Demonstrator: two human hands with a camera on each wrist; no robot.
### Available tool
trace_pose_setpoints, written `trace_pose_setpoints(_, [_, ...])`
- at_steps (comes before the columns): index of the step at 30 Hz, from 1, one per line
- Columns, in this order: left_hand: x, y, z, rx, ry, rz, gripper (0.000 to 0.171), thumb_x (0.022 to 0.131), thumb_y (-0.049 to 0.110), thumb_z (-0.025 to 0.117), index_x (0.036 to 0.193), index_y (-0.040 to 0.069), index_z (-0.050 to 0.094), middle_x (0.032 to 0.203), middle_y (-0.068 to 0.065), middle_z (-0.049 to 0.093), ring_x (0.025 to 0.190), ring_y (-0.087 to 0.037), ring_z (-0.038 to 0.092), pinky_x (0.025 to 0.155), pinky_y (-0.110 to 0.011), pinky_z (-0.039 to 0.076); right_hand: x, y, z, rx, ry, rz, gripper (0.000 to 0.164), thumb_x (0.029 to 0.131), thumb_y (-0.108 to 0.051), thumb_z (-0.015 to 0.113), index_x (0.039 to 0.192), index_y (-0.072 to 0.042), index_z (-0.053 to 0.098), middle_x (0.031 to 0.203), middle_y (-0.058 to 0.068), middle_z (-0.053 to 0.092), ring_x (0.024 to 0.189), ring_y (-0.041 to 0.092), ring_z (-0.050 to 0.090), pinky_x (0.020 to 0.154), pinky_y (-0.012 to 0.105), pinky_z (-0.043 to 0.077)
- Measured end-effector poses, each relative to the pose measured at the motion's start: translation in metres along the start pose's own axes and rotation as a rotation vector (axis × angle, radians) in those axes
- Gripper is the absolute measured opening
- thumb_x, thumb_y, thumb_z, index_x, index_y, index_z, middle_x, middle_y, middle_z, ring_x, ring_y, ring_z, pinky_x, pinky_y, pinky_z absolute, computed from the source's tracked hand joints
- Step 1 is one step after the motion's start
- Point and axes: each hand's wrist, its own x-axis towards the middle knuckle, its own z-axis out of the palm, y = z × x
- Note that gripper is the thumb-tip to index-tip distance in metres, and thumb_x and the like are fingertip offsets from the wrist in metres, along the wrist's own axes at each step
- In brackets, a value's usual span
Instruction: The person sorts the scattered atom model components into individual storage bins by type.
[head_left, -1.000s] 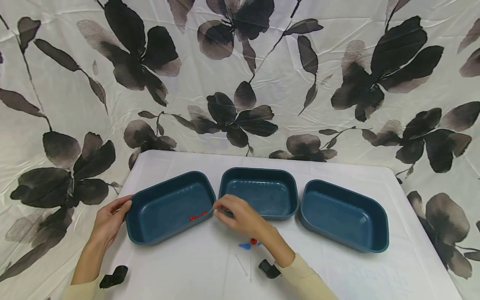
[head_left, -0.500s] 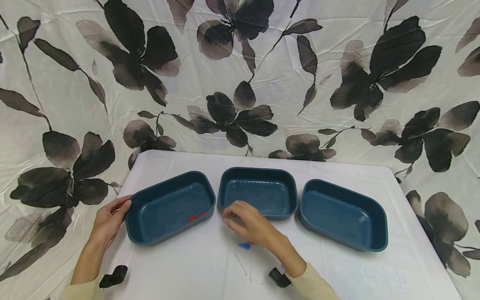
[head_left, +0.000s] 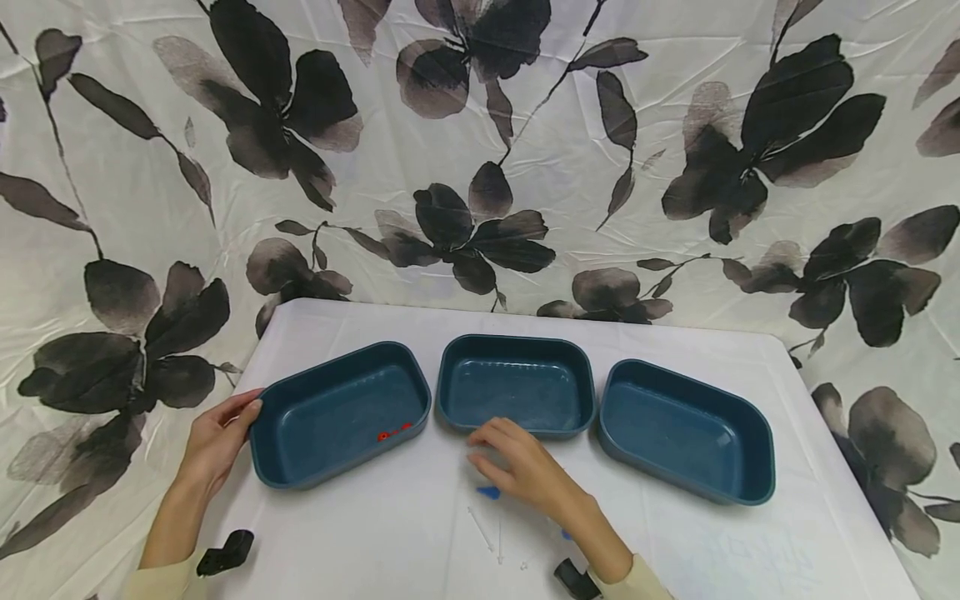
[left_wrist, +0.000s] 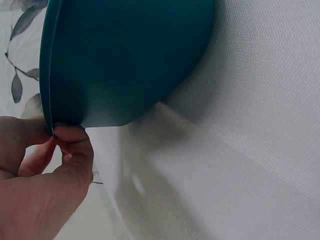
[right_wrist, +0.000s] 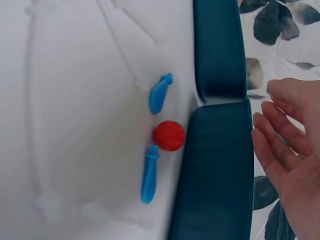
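My left hand (head_left: 213,442) pinches the rim of the left blue bin (head_left: 292,462) between thumb and fingers, and the left wrist view shows that bin's outer wall (left_wrist: 130,55) above the hand. Small red pieces (head_left: 393,432) lie inside it by the near right wall. My right hand (head_left: 525,467), fingers loosely bent and holding nothing, hovers just in front of the middle blue bin (head_left: 517,340). On the table beneath it are two blue pieces (right_wrist: 159,95) with narrowed ends and a red ball (right_wrist: 169,135). The head view has the ball hidden behind this hand.
A third blue bin (head_left: 697,379) stands to the right. Thin whitish rods (head_left: 480,529) lie on the white-covered table (head_left: 360,542) nearer me. A flower-patterned cloth (head_left: 600,167) hangs behind the table. Black wrist devices (head_left: 227,552) are by both forearms.
My right hand has drawn away from the left bin's right end, moving right and towards me to the front of the middle bin. My left hand keeps its grip on the rim.
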Motion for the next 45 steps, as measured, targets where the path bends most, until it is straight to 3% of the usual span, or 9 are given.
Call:
trace_pose_setpoints(11, [0.0,0.001,-0.003,0.001,-0.016,0.003,0.058,0.109,0.034,0.05,0.152,-0.005,0.042,0.14,-0.018,0.048,0.09,0.014,0.052,0.077,-0.006,0.05,-0.023,0.003,-0.002,-0.033,-0.025,0.041,0.017,0.094,-0.01,0.076,0.11,-0.006,0.07,0.109,-0.002,0.067,0.101,0.013,0.062,0.088,0.027,0.055])
trace_pose_setpoints(20, [0.0,0.0,-0.003,-0.009,-0.009,-0.004,0.057,0.108,0.033,0.052,0.151,-0.005,0.043,0.128,-0.007,0.053,0.089,0.014,0.054,0.078,-0.006,0.05,-0.036,0.005,-0.002,-0.075,-0.094,0.103,0.018,0.091,-0.008,0.079,0.108,-0.008,0.071,0.109,-0.002,0.065,0.093,0.01,0.056,0.084,0.024,0.053])
trace_pose_setpoints(25, [0.0,0.001,-0.004,-0.007,-0.01,-0.002,0.058,0.108,0.033,0.052,0.151,-0.005,0.043,0.129,-0.009,0.053,0.09,0.014,0.054,0.078,-0.006,0.05,-0.041,0.007,-0.002,-0.067,-0.131,0.127,0.017,0.091,-0.005,0.077,0.106,-0.008,0.071,0.109,0.0,0.065,0.095,0.012,0.058,0.085,0.025,0.054])
trace_pose_setpoints(36, [0.0,0.003,-0.002,0.002,-0.004,-0.004,0.056,0.109,0.032,0.051,0.151,-0.004,0.044,0.134,-0.014,0.051,0.089,0.014,0.053,0.077,-0.005,0.05,-0.041,0.008,-0.003,-0.071,-0.222,0.162,0.013,0.093,-0.002,0.075,0.104,-0.008,0.072,0.105,0.001,0.065,0.097,0.012,0.061,0.087,0.023,0.054])
trace_pose_setpoints(45, [0.001,0.002,0.001,-0.008,0.005,-0.017,0.055,0.109,0.031,0.051,0.151,-0.004,0.045,0.136,-0.017,0.05,0.088,0.013,0.054,0.076,-0.006,0.05,-0.03,0.007,-0.005,-0.057,-0.221,0.107,0.011,0.093,-0.003,0.075,0.103,-0.006,0.072,0.1,0.001,0.065,0.087,0.013,0.061,0.082,0.02,0.053])
